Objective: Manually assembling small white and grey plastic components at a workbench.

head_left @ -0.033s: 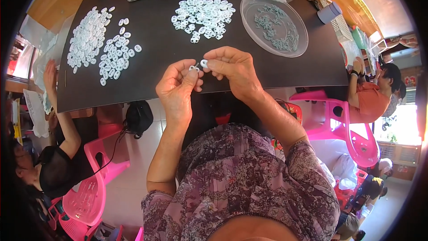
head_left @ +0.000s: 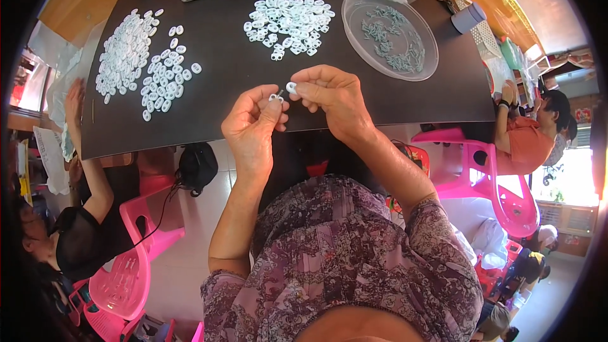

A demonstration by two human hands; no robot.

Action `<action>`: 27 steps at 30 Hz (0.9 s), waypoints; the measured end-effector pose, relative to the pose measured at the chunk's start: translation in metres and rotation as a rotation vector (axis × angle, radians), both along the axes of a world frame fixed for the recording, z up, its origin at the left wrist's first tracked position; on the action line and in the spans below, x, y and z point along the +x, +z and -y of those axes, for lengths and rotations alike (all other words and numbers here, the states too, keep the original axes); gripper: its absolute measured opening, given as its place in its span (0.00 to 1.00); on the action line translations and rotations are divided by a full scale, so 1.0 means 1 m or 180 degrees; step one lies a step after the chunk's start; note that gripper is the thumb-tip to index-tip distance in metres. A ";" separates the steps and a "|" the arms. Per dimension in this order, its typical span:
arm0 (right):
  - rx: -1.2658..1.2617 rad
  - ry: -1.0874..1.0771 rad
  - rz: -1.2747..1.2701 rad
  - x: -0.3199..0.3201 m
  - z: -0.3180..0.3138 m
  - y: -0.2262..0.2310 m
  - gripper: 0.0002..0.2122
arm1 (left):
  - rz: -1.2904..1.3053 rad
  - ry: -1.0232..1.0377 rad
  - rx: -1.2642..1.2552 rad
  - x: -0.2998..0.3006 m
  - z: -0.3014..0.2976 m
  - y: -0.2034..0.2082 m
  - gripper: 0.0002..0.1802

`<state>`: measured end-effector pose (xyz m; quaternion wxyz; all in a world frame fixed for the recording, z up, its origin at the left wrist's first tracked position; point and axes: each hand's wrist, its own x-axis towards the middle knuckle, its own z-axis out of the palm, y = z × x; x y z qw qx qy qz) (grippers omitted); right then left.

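A white oval piece [head_left: 291, 88] sits between the thumb and fingers of the right hand [head_left: 332, 96], barely farther up and right than in the previous picture; its gap from the left hand's piece is slightly wider, so the 2 stand unjoined. The left hand [head_left: 252, 121], thumb pressed to curled fingers, pinches a white two-holed piece [head_left: 274, 97] with a thin grey pin [head_left: 280, 92] jutting toward the right hand. Both hands hang over the bench's near edge. Beyond on the bench [head_left: 215, 88] lie a two-holed-piece pile [head_left: 289, 22], 2 oval-piece piles to the left and, right, a round clear dish [head_left: 354, 33] of grey pins.
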<state>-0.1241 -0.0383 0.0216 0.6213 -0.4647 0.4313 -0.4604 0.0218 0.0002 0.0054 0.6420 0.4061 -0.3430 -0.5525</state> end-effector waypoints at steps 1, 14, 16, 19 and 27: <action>0.0103 -0.0043 0.0148 0.000 0.001 0.000 0.07 | 0.0004 0.0001 0.0006 0.000 -0.002 0.000 0.07; -0.0233 -0.0190 0.0010 0.009 0.000 -0.003 0.07 | 0.0240 0.0124 0.0061 -0.006 -0.005 -0.002 0.07; -0.0262 -0.0210 -0.0025 0.011 -0.002 -0.003 0.07 | 0.0296 0.0144 0.0094 -0.006 -0.005 -0.001 0.07; -0.0330 -0.0219 -0.0110 0.011 -0.003 -0.003 0.06 | 0.0247 0.0146 0.0120 -0.006 -0.005 -0.002 0.07; -0.0451 -0.0244 -0.0129 0.016 -0.007 0.000 0.06 | 0.0209 0.0134 0.0226 -0.005 -0.005 -0.003 0.06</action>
